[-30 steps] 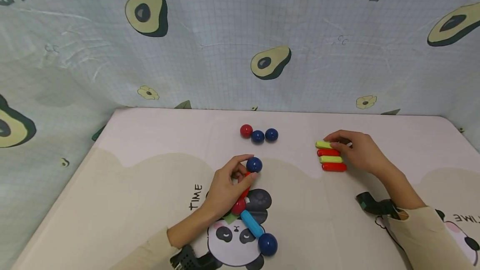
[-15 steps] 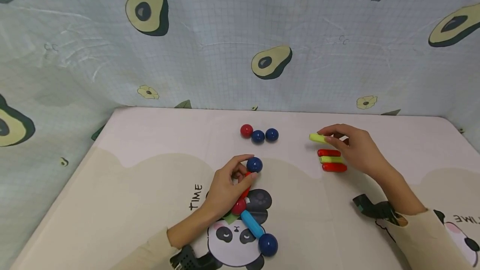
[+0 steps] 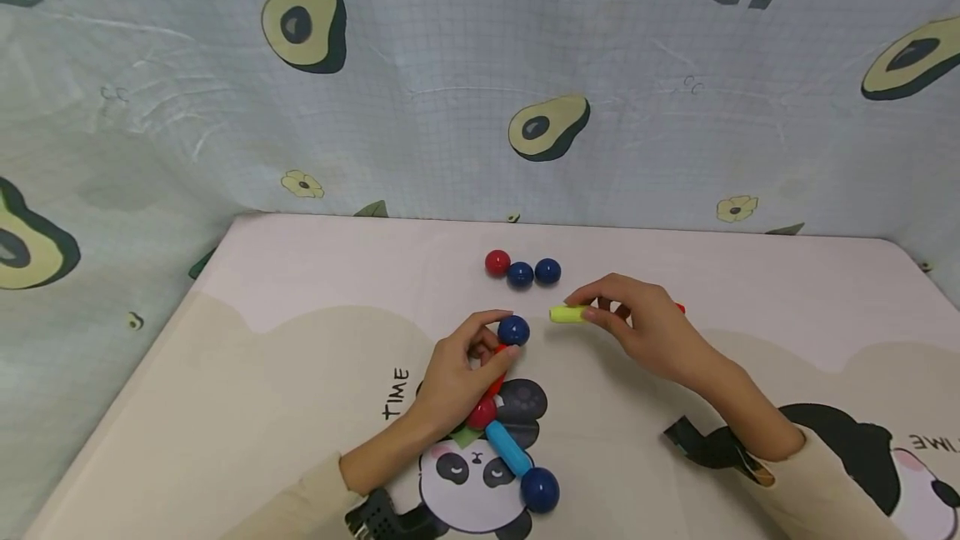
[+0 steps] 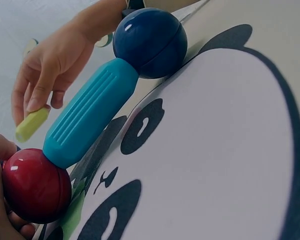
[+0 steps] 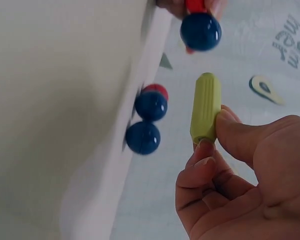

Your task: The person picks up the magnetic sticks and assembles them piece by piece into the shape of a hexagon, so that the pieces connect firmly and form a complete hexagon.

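My left hand [image 3: 467, 377] grips a red rod [image 3: 497, 384] in a chain of joined balls and rods. A dark blue ball [image 3: 513, 330] caps the far end, between fingertip and thumb. Below the red rod come a red ball [image 3: 482, 413], a light blue rod [image 4: 90, 112] with ridges, and another dark blue ball [image 4: 150, 42]. To the right, my right hand [image 3: 648, 332] pinches a yellow-green rod [image 5: 206, 107] between thumb and fingers. That rod is held above the table, pointing left, a short gap from the far blue ball.
Behind the hands, a loose red ball [image 3: 497, 262] and two loose blue balls, one in the middle [image 3: 520, 275] and one at the right [image 3: 547, 272], sit on the table. A red rod tip [image 3: 680, 307] shows past my right hand, which hides the other rods.
My right hand has lifted the yellow-green rod from the row of rods and carried it left toward the chain. The left hand stays in place, holding the chain.
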Demonstrator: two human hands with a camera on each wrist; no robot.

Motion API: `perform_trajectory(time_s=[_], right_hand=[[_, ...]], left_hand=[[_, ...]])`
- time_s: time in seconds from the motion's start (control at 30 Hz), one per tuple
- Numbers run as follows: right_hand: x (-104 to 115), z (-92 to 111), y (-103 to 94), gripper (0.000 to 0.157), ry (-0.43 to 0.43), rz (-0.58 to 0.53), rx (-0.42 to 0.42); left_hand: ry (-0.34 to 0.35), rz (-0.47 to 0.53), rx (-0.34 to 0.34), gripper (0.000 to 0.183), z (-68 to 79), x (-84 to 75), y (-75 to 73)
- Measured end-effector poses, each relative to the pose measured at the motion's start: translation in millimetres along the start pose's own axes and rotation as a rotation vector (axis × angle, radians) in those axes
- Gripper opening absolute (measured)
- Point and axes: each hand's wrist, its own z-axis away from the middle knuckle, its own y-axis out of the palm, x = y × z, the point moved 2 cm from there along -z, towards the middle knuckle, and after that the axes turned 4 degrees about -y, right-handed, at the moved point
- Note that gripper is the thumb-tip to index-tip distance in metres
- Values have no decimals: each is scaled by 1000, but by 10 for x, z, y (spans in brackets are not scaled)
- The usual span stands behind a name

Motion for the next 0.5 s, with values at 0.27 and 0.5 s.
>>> perform_trajectory(time_s=[0.27, 0.5], right_hand=[[118, -61, 128, 27, -11, -33, 38], [148, -88, 164, 28, -7, -45, 41]], left_hand=[[-6, -5, 2, 40, 1, -6, -4], [0, -10, -4, 39, 2, -12, -6]])
